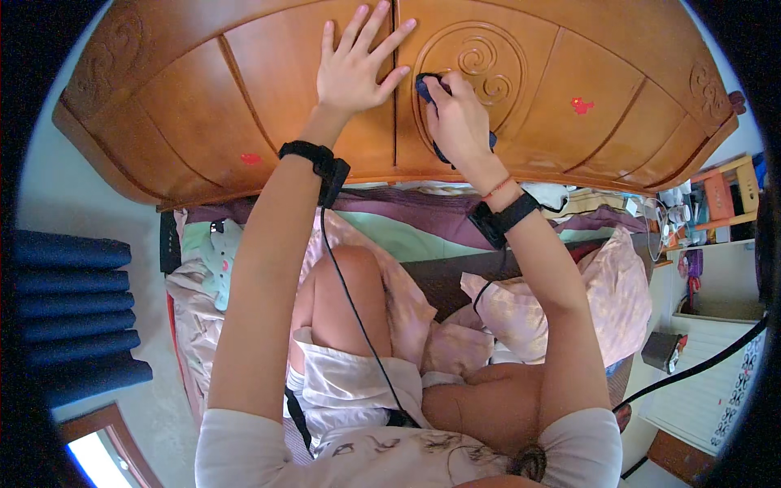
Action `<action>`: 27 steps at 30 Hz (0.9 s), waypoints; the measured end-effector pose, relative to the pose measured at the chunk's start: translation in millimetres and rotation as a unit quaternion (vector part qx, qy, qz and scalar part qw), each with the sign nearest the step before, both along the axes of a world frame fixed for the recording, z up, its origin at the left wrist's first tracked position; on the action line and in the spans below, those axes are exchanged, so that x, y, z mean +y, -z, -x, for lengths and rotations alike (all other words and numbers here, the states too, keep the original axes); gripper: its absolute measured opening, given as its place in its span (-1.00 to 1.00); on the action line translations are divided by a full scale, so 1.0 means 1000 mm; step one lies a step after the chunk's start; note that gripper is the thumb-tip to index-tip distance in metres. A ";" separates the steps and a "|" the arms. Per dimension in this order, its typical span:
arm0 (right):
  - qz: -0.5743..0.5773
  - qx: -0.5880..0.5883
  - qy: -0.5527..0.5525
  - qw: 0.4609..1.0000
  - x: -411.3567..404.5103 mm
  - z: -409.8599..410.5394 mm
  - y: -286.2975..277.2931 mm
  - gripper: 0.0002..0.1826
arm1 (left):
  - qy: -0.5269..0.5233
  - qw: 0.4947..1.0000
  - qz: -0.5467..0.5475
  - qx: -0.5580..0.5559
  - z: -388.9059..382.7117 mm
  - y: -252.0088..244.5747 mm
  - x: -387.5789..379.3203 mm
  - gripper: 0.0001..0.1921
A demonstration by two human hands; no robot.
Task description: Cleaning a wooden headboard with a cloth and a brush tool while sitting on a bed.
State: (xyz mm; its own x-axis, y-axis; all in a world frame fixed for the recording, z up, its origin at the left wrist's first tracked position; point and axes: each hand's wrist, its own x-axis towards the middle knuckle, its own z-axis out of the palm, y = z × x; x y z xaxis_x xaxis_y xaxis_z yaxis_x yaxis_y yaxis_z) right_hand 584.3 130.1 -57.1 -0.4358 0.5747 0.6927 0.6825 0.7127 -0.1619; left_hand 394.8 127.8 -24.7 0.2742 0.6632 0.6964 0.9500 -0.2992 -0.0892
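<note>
My left hand (357,70) lies with its fingers spread on the wooden headboard (341,134), just left of its dark centre seam, and holds nothing. To the right of the seam, my right hand (454,119) presses a dark blue cloth (427,88) against the carved round panel. Parts of the cloth show at the fingertips and below the palm; the rest is hidden under the hand. Scroll carving (482,64) shows beside my right hand. A red sticker (581,105) is on the panel farther right, and another red sticker (250,158) is low on the left.
Below the headboard lie purple and green bedding (396,235), a crumpled pink quilt (586,293) and a plush toy (226,262). A cluttered shelf (726,235) stands at the right. A black cable (348,287) hangs from my left wrist strap across my leg. Dark blue padded rolls (76,305) are at the left.
</note>
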 end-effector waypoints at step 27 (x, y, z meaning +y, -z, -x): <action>0.047 -0.032 0.052 0.997 0.003 -0.050 0.010 -0.71 | -0.014 0.998 -0.061 0.005 0.007 0.004 -0.006 -0.35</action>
